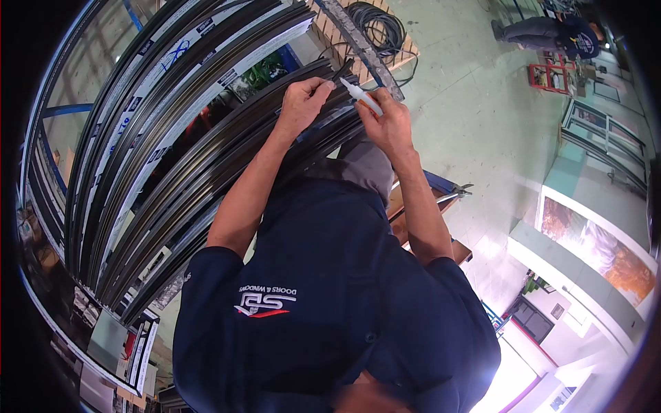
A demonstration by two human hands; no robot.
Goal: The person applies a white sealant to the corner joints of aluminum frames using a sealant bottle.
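Observation:
In my right hand [389, 124] is a small white squeeze bottle [365, 98] with an orange patch and a narrow nozzle. The nozzle points up and left, close to the fingertips of my left hand [303, 103]. Thumb and forefinger of that left hand are pinched together, and what sits between them is too small to make out. Just beyond the fingertips lie the ends of long dark profiles [227, 131], which run down and left beneath my left forearm.
More labelled profiles [172, 62] fill a rack on the left. A metal beam [361, 48] crosses near my hands, beside a coil of black cable [377, 31] on a wooden pallet [406, 51]. Pliers [463, 189] lie at my right. Another person [551, 34] stands far right, near a red crate [549, 78].

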